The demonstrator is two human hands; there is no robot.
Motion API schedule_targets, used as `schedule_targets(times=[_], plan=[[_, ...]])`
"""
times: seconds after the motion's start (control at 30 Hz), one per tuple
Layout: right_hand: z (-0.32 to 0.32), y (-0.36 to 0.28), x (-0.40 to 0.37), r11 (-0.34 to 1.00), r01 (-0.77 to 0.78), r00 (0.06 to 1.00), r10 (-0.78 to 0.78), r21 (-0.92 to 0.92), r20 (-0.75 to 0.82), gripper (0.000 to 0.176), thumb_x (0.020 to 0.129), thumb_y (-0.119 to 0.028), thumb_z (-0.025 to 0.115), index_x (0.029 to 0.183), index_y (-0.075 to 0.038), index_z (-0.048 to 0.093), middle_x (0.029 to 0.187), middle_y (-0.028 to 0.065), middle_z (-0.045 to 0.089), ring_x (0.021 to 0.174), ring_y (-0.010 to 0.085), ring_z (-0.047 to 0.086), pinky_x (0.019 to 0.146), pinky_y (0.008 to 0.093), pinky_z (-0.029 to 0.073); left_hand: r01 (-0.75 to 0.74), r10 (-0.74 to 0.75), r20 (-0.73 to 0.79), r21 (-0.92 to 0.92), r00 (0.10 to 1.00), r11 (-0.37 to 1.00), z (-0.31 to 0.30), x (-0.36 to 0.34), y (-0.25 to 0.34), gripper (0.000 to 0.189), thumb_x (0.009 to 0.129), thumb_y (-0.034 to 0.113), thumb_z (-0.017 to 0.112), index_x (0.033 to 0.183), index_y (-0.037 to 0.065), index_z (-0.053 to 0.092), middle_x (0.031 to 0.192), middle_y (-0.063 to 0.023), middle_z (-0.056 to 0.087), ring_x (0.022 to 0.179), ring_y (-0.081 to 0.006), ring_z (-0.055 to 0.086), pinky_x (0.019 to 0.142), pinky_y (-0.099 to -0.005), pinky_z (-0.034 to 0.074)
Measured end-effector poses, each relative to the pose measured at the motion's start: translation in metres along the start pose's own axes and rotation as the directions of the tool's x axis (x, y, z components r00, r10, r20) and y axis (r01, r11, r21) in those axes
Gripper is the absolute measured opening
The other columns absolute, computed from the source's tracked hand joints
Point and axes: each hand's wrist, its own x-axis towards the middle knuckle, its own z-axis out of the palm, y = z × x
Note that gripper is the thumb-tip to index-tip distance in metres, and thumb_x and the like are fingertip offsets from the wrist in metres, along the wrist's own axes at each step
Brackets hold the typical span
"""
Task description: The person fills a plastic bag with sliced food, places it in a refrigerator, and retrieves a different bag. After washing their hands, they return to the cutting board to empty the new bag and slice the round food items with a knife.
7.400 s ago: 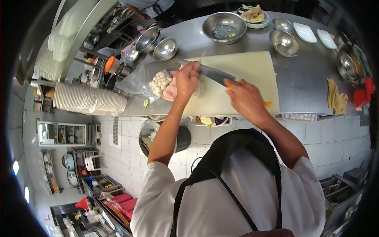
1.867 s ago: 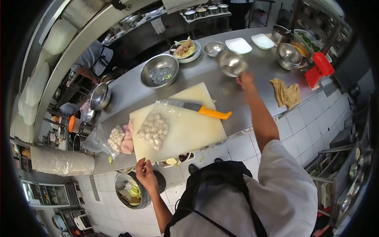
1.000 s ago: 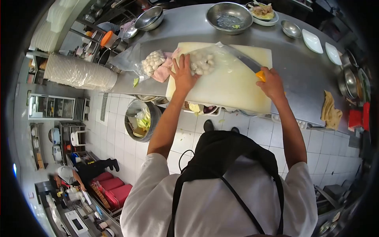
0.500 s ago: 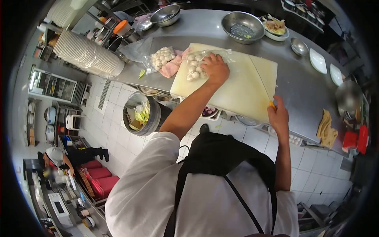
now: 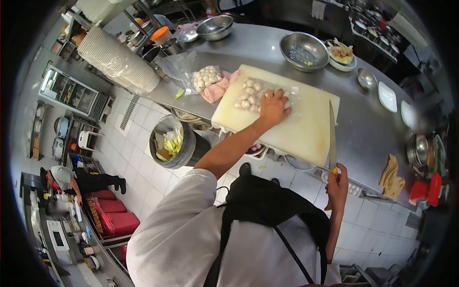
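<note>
Left hand (image 5: 273, 106) pressed flat on bag of meatballs (image 5: 253, 94) atop cutting board (image 5: 306, 129), right hand (image 5: 337, 184) gripping upright knife (image 5: 332, 138) off the counter.

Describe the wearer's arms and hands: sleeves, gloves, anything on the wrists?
The left hand and right hand are bare: no gloves, and no watch or rings that I can make out. The left sleeve is white, loose and ends near the elbow; both forearms are uncovered. A black apron with thin straps lies over the white top.
</note>
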Motion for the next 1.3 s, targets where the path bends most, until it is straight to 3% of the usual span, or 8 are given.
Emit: schedule_targets(times=[0.13,0.43,0.63,0.8,0.87,1.0,1.13,1.3], plan=[[0.006,-0.001,-0.001,1.0,0.006,0.999,-0.005,-0.015,0.047,0.04,0.093,-0.018,0.057,0.129,-0.003,0.049,0.074,0.006,0.056,0.056,0.012,0.051,0.053,0.0277,0.044,-0.277,0.261,-0.153,-0.098,0.953,0.956,-0.001,-0.027,0.012,0.029,0.076,0.032,0.073,0.097,0.012,0.07,0.127,-0.0039,0.053,0.104,-0.0266,0.047,0.088,-0.0472,0.035],[0.015,-0.013,-0.003,0.991,-0.067,0.993,0.077,-0.111,0.089,0.041,0.094,-0.02,0.056,0.132,-0.004,0.048,0.069,0.0062,0.056,0.053,0.0132,0.052,0.05,0.0295,0.043,-0.472,0.405,-0.246,-0.383,0.881,0.794,0.007,-0.039,0.055,0.026,0.076,0.025,0.075,0.095,0.01,0.068,0.126,-0.004,0.053,0.101,-0.027,0.048,0.085,-0.0395,0.043],[0.011,-0.011,-0.001,0.944,0.043,0.994,-0.008,-0.328,0.107,0.041,0.095,-0.021,0.052,0.131,-0.003,0.047,0.078,0.0177,0.064,0.066,0.0334,0.063,0.065,0.0413,0.049,-0.458,0.382,-0.272,-0.321,0.883,0.829,0.002,-0.036,0.074,0.032,0.073,0.027,0.078,0.099,0.01,0.069,0.124,-0.0059,0.055,0.106,-0.0286,0.049,0.091,-0.0405,0.042],[0.014,-0.025,-0.007,0.863,0.071,0.989,0.006,-0.501,0.151,0.035,0.095,-0.021,0.049,0.125,-0.002,0.047,0.081,0.0252,0.065,0.078,0.0464,0.063,0.072,0.051,0.048,-0.449,0.379,-0.241,-0.464,0.894,0.764,0.004,-0.031,0.056,0.04,0.068,0.027,0.082,0.102,0.01,0.07,0.123,-0.0087,0.057,0.114,-0.0333,0.05,0.095,-0.045,0.042],[0.017,-0.025,-0.008,0.853,0.061,0.993,0.0,-0.519,0.116,0.032,0.095,-0.02,0.049,0.121,-0.003,0.047,0.08,0.0254,0.065,0.08,0.0466,0.063,0.072,0.0519,0.048,-0.45,0.369,-0.258,-0.467,0.893,0.761,0.001,-0.028,0.052,0.042,0.068,0.027,0.083,0.104,0.009,0.07,0.123,-0.0106,0.057,0.117,-0.0343,0.049,0.097,-0.0454,0.042],[0.019,-0.026,-0.009,0.842,0.071,0.995,-0.026,-0.535,0.091,0.028,0.095,-0.019,0.05,0.117,-0.002,0.048,0.079,0.0252,0.065,0.08,0.0464,0.063,0.073,0.0524,0.047,-0.401,0.311,-0.265,-0.435,0.913,0.806,0.007,-0.008,0.029,0.029,0.083,0.024,0.068,0.109,0.009,0.069,0.127,-0.0127,0.056,0.124,-0.0366,0.045,0.102,-0.0467,0.038],[0.021,-0.031,-0.012,0.876,0.032,0.997,0.006,-0.482,0.078,0.032,0.095,-0.02,0.051,0.121,-0.001,0.049,0.081,0.0244,0.065,0.078,0.0433,0.063,0.072,0.049,0.048,-0.356,0.273,-0.295,-0.28,0.916,0.892,0.0,-0.016,0.005,0.03,0.089,0.018,0.058,0.117,0.012,0.066,0.128,-0.0122,0.055,0.127,-0.0379,0.043,0.103,-0.0499,0.035],[0.026,-0.017,-0.018,0.914,0.005,0.999,0.016,-0.405,0.047,0.039,0.096,-0.021,0.052,0.128,-0.001,0.048,0.085,0.0226,0.064,0.077,0.0364,0.063,0.071,0.0429,0.047,-0.16,0.125,-0.169,-0.207,0.978,0.965,0.009,-0.024,-0.027,0.031,0.09,0.02,0.055,0.118,0.011,0.064,0.133,-0.0137,0.053,0.12,-0.0351,0.052,0.094,-0.047,0.045]])
